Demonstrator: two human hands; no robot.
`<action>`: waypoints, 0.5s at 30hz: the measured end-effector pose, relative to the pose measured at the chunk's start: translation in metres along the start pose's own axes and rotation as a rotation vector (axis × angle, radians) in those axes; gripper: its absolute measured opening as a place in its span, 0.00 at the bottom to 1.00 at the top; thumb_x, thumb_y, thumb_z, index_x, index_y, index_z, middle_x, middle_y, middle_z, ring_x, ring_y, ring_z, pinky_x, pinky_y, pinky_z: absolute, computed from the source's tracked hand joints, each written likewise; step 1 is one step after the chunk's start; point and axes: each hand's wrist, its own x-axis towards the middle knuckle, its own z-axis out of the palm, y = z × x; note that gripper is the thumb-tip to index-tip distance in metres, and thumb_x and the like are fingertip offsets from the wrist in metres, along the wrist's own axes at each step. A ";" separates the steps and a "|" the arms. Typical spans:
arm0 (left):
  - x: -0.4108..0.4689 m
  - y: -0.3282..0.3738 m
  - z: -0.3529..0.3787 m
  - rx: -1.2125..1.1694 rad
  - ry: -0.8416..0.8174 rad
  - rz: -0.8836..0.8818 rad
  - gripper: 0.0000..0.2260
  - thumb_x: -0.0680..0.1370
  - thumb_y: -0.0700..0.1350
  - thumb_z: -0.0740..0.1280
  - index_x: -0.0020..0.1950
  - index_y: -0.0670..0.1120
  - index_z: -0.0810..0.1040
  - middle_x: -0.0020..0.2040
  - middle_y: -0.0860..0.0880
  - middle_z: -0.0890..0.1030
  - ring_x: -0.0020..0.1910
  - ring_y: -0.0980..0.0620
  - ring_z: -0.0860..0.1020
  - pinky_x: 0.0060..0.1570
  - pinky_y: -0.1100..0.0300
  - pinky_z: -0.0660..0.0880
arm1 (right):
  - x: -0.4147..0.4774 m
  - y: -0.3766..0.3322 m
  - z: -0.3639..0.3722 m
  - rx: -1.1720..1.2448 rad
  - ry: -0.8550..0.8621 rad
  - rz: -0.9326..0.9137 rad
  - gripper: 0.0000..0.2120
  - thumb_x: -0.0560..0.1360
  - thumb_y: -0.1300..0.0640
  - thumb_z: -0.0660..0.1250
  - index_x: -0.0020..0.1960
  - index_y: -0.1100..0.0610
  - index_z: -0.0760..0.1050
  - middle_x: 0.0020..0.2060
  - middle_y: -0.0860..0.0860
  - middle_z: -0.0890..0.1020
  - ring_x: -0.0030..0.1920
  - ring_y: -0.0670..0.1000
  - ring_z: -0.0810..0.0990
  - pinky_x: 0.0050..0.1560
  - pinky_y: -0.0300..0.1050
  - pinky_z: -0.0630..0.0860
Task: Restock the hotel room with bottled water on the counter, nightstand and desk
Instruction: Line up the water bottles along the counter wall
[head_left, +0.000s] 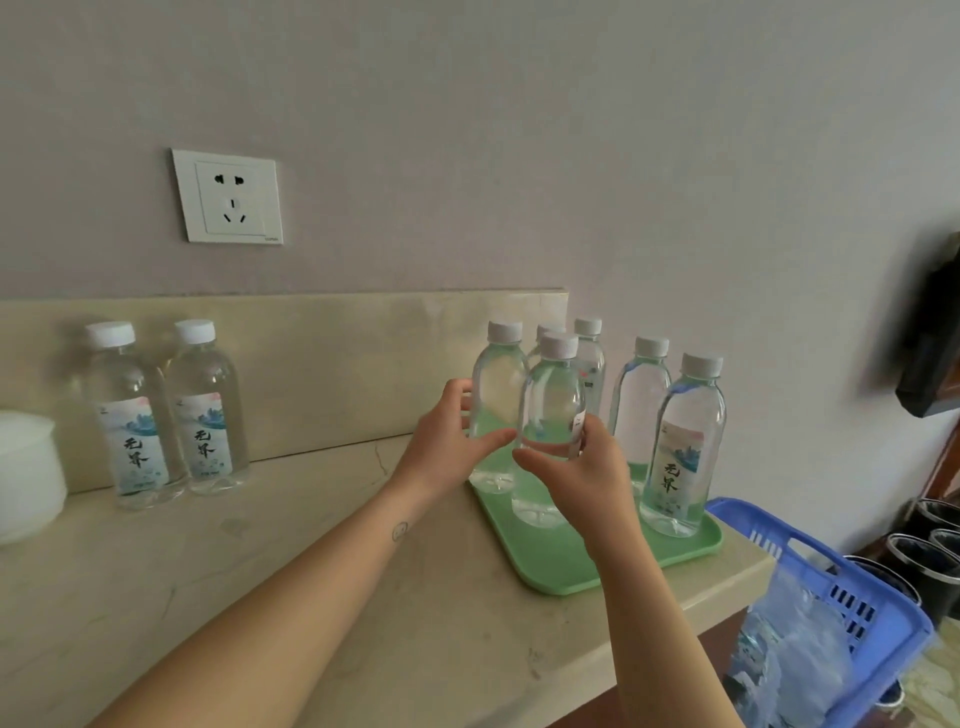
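Left hand (447, 436) fingers curl round the rear bottle (496, 400), clear rounded plastic, white-capped; right hand (576, 467) fingers grip the front bottle (551, 405) at its 4 o'clock, on a smooth green tray (571, 571).

Six bottles (685, 447) stand on tray (571, 571), two bottles (171, 415) leftward on counter (311, 597).

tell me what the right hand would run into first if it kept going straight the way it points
The right hand grips the front bottle. Pushed straight on, it would likely drive that bottle into the half-hidden bottle behind it on the green tray, though depth is hard to judge.
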 end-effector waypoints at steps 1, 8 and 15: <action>0.000 -0.001 -0.008 0.005 0.018 0.001 0.26 0.71 0.50 0.77 0.64 0.49 0.69 0.55 0.54 0.78 0.52 0.56 0.79 0.48 0.64 0.74 | 0.002 -0.004 0.004 0.017 -0.013 -0.011 0.17 0.65 0.53 0.78 0.47 0.51 0.72 0.44 0.48 0.84 0.48 0.50 0.83 0.49 0.53 0.79; -0.009 -0.013 -0.062 0.067 0.131 -0.030 0.26 0.71 0.52 0.77 0.63 0.51 0.69 0.50 0.62 0.76 0.48 0.68 0.76 0.40 0.76 0.73 | 0.012 -0.027 0.048 0.101 -0.127 -0.067 0.17 0.65 0.52 0.78 0.48 0.53 0.73 0.43 0.51 0.85 0.46 0.50 0.83 0.49 0.52 0.79; -0.028 -0.039 -0.107 0.197 0.310 -0.107 0.30 0.71 0.52 0.77 0.67 0.47 0.68 0.57 0.53 0.77 0.52 0.53 0.78 0.53 0.59 0.75 | 0.015 -0.038 0.111 0.147 -0.233 -0.084 0.21 0.64 0.50 0.78 0.41 0.52 0.65 0.43 0.56 0.82 0.43 0.54 0.78 0.40 0.48 0.69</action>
